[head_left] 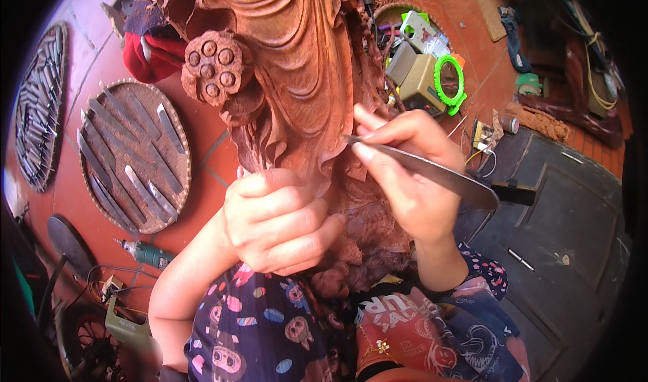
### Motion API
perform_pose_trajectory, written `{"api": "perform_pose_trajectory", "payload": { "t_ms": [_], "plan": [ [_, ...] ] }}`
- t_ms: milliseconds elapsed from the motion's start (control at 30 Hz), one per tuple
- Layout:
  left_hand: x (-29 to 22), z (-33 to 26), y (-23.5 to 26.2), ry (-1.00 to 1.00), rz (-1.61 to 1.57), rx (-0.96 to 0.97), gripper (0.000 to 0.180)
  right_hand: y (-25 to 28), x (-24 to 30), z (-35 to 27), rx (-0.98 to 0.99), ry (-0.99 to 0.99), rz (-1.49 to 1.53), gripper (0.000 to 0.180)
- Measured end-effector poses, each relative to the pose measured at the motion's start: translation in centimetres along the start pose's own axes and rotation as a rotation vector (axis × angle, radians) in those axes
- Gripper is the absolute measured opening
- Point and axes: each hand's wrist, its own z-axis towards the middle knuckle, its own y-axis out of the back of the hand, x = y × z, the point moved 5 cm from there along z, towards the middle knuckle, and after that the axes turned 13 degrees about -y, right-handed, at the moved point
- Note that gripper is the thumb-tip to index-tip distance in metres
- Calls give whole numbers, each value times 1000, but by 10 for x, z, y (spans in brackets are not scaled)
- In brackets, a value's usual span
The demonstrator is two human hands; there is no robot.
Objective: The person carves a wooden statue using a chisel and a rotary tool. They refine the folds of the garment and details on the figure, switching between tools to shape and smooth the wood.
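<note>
Out at nine o'clock, a round brown woven tray (186, 175) holds long, flat, dark blades (144, 193).
Toward eight o'clock near centre, the left hand (280, 219) is clenched, whether around anything one cannot tell, at a reddish-brown carved wooden figure (297, 51) with draped folds reaching up to twelve o'clock; toward three o'clock, the right hand (418, 162) pinches a slim grey metal blade (432, 171), tip at the figure.

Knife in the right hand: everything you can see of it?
The knife is a long, flat, dark-grey strip, apparently metal, with no separate handle showing. It slants from a narrow tip at the reddish-brown wood carving down to a broad, rounded end at the right. The right hand pinches it toward the tip; whether the tip touches wood is unclear.
</note>
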Motion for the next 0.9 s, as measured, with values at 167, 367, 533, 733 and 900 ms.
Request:
{"api": "perform_pose_trajectory", "payload": {
  "t_ms": [167, 367, 533, 733, 900],
  "plan": [
    [0, 0, 0, -15, 30, 3, 20, 26, 3, 10, 47, -217, 287, 12],
    [-1, 1, 2, -18, 32, 38, 20, 18, -18, 27, 236, -102, 239, 18],
    [-2, -1, 2, -5, 31, 50, 21, 13, -28, 22, 299, -348, 421, 13],
    [-1, -1, 2, -2, 37, 55, 20, 4, -22, 19, 161, -30, 163, 10],
    [0, 0, 3, -2, 39, 65, 19, -9, -28, 10, 147, -103, 296, 6]
  ]
}}
